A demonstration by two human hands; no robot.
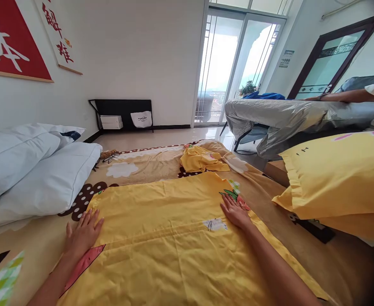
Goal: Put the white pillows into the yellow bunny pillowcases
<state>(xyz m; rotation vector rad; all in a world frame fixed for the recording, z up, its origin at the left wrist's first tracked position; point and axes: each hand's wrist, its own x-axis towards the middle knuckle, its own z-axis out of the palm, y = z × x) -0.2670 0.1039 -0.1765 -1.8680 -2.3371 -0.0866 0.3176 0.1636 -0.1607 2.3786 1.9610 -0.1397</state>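
A yellow pillowcase (161, 263) with printed fruit and a cat-like face lies spread flat on the patterned bed cover. On its left edge my left hand (84, 231) rests palm down, fingers spread, partly over the bedding. My right hand (234, 210) lies flat near its far right corner, by the printed green leaves, with fingers stretched out. Creases run across the cloth between the two hands. Beyond its far edge sits a crumpled yellow cloth (202, 159).
White pillows (46, 187) are piled at the left. A filled yellow pillow (340, 174) lies at the right. Behind it stands a table under a grey plastic cover (270, 114), with another person's arm (343, 96) on it. A black rack (123, 108) leans by the far wall.
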